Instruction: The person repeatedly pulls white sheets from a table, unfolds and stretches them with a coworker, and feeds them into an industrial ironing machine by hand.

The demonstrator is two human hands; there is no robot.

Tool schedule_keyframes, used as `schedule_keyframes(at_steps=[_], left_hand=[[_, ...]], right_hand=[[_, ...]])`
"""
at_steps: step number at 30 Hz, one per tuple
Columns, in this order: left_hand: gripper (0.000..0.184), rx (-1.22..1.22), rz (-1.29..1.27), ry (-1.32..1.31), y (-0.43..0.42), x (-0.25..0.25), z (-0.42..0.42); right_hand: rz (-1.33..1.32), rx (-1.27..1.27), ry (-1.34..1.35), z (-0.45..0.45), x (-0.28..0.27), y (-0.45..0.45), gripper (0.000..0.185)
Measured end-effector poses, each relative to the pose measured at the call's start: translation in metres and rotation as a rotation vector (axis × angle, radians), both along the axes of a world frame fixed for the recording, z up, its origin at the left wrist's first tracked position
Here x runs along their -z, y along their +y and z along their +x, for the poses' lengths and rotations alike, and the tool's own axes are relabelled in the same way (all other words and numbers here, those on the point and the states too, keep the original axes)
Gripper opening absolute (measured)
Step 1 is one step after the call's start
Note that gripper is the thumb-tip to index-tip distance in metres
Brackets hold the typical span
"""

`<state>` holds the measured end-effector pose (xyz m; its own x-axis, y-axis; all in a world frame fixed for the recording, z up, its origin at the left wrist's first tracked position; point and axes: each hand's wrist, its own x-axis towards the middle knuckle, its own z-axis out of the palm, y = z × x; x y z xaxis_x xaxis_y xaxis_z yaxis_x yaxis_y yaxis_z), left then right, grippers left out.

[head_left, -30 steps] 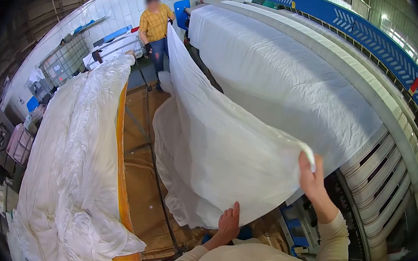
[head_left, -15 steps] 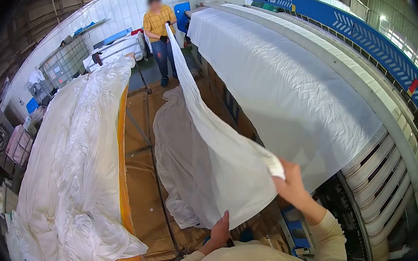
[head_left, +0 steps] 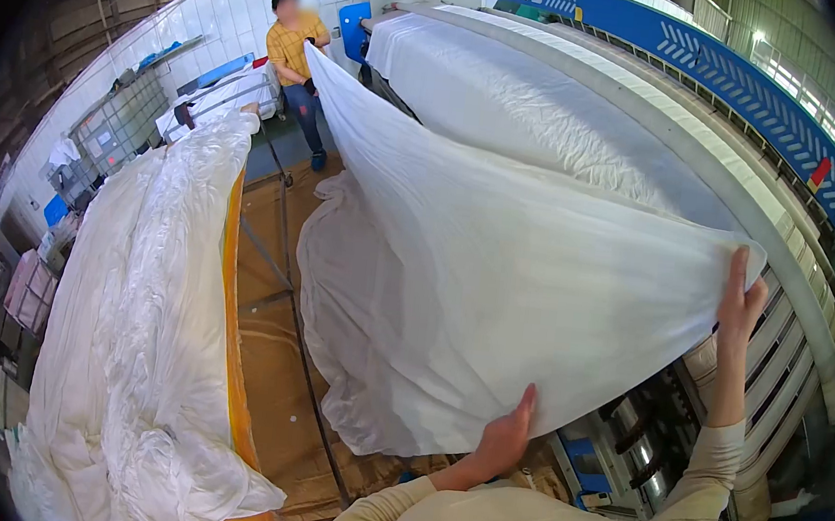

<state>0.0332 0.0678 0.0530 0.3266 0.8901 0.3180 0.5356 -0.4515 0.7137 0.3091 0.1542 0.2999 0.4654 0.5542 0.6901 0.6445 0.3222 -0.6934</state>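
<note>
A large white sheet (head_left: 496,278) is stretched between a co-worker (head_left: 297,53) at the back and me. My right hand (head_left: 741,300) grips its near corner, raised over the rollers at the right. Lower down, my left hand (head_left: 506,438) is closed at the sheet's bottom edge, thumb upward, with cloth at its fingers. The co-worker, in a yellow checked shirt and dark gloves, holds the far end up. Part of the sheet hangs in folds over the brown floor covering.
White fabric (head_left: 121,312) lies piled on a long orange-edged surface at the left. A machine with a blue beam (head_left: 717,68) and rollers (head_left: 776,396) carries another white sheet (head_left: 514,89) at the right. A metal bar (head_left: 304,340) runs between.
My right hand has swung up and right with the sheet's corner, spreading the cloth over the machine's front. My left hand has moved right and slightly up.
</note>
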Motion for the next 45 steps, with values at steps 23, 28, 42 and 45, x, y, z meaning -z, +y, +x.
schedule_keyframes(at_steps=[23,28,42,45], left_hand=[[0.085,0.125,0.3,0.337,0.053,-0.024,0.05],[0.087,0.151,0.339,0.264,0.068,-0.028,0.063],[0.089,0.225,0.333,0.181,0.082,-0.053,0.092],[0.087,0.259,0.304,0.182,0.079,-0.053,0.093]], right_hand=[[-0.695,0.595,-0.706,0.106,0.037,0.073,0.024],[-0.611,0.73,-0.92,0.106,0.031,0.08,0.03],[-0.516,0.269,-0.871,0.042,0.035,0.056,0.054],[-0.487,0.202,-0.956,0.048,0.063,0.057,0.056]])
